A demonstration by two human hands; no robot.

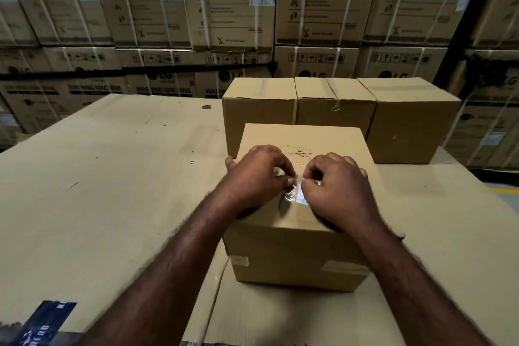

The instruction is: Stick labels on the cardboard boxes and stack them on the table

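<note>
A brown cardboard box stands on the cardboard-covered table right in front of me. Both my hands rest on its top. My left hand and my right hand pinch a small shiny label between their fingertips, just above the box top near its front edge. The label is crinkled and partly hidden by my fingers. A glossy scuffed patch shows on the box top behind my hands.
Three similar boxes stand side by side in a row behind the near box. A wall of large washing-machine cartons rises beyond the table. Blue printed tape lies at the near left edge.
</note>
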